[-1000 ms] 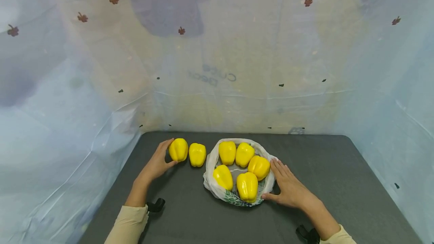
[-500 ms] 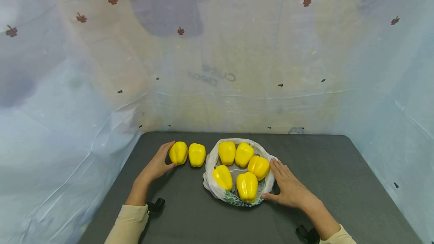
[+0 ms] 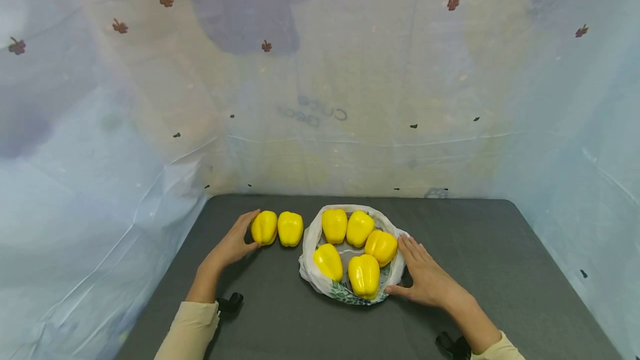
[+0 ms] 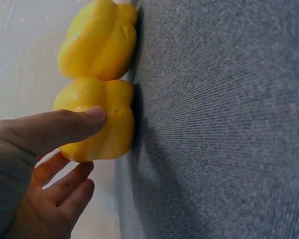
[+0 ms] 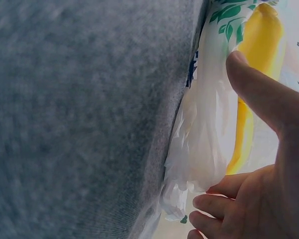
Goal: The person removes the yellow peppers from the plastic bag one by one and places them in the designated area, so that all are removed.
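My left hand (image 3: 233, 244) holds a yellow bell pepper (image 3: 264, 228) between thumb and fingers, down at the table on the left. Close to its right lies another yellow bell pepper (image 3: 290, 229); in the left wrist view the held pepper (image 4: 97, 134) appears against this neighbour (image 4: 97, 42). A white plastic bag (image 3: 308, 271) with a green leaf print sits with its mouth wide, several yellow bell peppers (image 3: 364, 276) inside. My right hand (image 3: 430, 276) rests along the bag's right rim, fingers extended. Its thumb (image 5: 254, 82) touches the bag's side (image 5: 209, 134) in the right wrist view.
A dark grey table (image 3: 320, 329) carries everything. Behind it and at both sides hangs a pale plastic sheet (image 3: 350, 88) with small leaf shapes. Black straps (image 3: 230, 303) circle both wrists, below light sleeves (image 3: 190, 329).
My left hand has brought its pepper a little nearer to me and slightly right, down beside the other loose pepper. The right hand and the bag have stayed in place.
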The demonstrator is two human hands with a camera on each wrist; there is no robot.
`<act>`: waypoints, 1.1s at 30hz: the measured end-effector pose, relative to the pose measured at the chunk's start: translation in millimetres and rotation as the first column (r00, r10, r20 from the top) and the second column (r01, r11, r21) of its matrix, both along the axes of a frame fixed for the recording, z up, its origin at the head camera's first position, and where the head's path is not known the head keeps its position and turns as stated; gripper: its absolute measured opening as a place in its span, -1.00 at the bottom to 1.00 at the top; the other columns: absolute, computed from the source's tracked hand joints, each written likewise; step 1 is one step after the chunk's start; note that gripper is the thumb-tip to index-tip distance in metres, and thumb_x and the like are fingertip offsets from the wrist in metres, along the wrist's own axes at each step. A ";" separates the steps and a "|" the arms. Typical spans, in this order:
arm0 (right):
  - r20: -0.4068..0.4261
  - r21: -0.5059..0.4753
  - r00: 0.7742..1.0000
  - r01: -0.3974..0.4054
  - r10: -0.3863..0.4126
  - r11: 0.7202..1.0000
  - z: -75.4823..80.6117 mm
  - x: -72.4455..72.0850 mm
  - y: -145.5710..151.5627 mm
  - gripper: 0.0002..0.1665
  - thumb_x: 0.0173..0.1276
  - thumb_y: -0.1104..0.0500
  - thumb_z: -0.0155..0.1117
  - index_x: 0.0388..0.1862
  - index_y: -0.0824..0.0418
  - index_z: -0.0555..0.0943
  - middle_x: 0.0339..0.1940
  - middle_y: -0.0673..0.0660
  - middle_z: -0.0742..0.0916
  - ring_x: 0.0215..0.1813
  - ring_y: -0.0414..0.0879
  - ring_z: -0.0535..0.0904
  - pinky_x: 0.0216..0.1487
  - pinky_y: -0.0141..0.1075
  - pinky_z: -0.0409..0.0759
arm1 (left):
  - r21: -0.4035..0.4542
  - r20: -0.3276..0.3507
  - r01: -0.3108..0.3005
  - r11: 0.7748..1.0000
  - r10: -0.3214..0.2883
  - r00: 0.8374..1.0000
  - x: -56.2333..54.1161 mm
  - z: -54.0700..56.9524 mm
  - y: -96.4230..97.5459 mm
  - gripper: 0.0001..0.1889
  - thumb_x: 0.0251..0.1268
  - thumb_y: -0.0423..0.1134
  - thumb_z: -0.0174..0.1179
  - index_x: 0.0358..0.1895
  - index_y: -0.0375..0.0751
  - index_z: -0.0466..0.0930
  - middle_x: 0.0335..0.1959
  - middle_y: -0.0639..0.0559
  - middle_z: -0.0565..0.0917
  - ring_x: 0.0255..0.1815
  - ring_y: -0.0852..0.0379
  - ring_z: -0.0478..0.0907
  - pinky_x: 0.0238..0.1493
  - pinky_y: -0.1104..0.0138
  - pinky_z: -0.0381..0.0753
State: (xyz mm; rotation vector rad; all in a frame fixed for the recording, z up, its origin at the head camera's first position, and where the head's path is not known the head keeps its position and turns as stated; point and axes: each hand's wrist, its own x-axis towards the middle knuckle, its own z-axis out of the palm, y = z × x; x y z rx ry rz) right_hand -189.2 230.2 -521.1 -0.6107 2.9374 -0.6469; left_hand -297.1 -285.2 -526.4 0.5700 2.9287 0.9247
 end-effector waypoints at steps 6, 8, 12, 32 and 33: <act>-0.006 -0.005 1.000 -0.007 0.007 1.000 3.3 1.2 0.0 0.53 0.23 -0.48 0.52 0.74 0.47 0.04 0.75 0.44 0.15 0.75 0.40 0.00 0.70 0.31 0.01 | 0.008 0.006 0.009 1.000 -0.009 1.000 -1.5 1.2 -0.1 -0.02 0.39 -0.38 0.46 0.74 -0.30 0.03 0.68 -0.42 0.12 0.65 -0.49 0.13 0.50 -0.40 0.30; 0.001 -0.003 1.000 -0.006 0.006 1.000 3.9 1.4 0.1 0.53 0.23 -0.49 0.52 0.74 0.46 0.03 0.75 0.43 0.14 0.75 0.39 -0.01 0.70 0.30 0.01 | 0.002 0.021 0.004 1.000 -0.004 1.000 -2.4 1.2 -0.6 -0.01 0.41 -0.38 0.45 0.75 -0.28 0.00 0.69 -0.41 0.10 0.66 -0.48 0.11 0.51 -0.40 0.29; 0.006 -0.003 1.000 -0.007 0.007 1.000 4.1 1.4 0.2 0.53 0.23 -0.49 0.51 0.74 0.46 0.02 0.76 0.43 0.13 0.75 0.39 -0.01 0.70 0.30 0.00 | -0.010 0.038 -0.002 1.000 0.002 0.999 -4.8 0.1 -2.2 0.01 0.42 -0.37 0.44 0.76 -0.26 -0.06 0.72 -0.39 0.06 0.68 -0.47 0.07 0.54 -0.40 0.24; 0.007 0.010 1.000 -0.009 0.009 1.000 3.1 -1.8 0.3 0.53 0.24 -0.49 0.50 0.74 0.47 0.03 0.75 0.44 0.13 0.75 0.40 0.00 0.70 0.30 0.00 | -0.054 -0.125 -0.048 0.997 0.041 0.991 13.9 18.0 23.3 -0.12 0.50 -0.13 0.42 0.69 -0.34 0.15 0.66 -0.42 0.21 0.62 -0.47 0.20 0.51 -0.39 0.30; 0.006 0.010 1.000 -0.010 0.010 1.000 3.1 -1.8 0.3 0.53 0.24 -0.50 0.50 0.74 0.47 0.03 0.75 0.44 0.14 0.75 0.40 0.00 0.70 0.31 0.00 | -0.058 -0.137 -0.049 0.997 0.040 0.990 15.6 19.5 26.3 -0.13 0.50 -0.13 0.41 0.69 -0.34 0.16 0.65 -0.41 0.22 0.62 -0.46 0.21 0.51 -0.38 0.31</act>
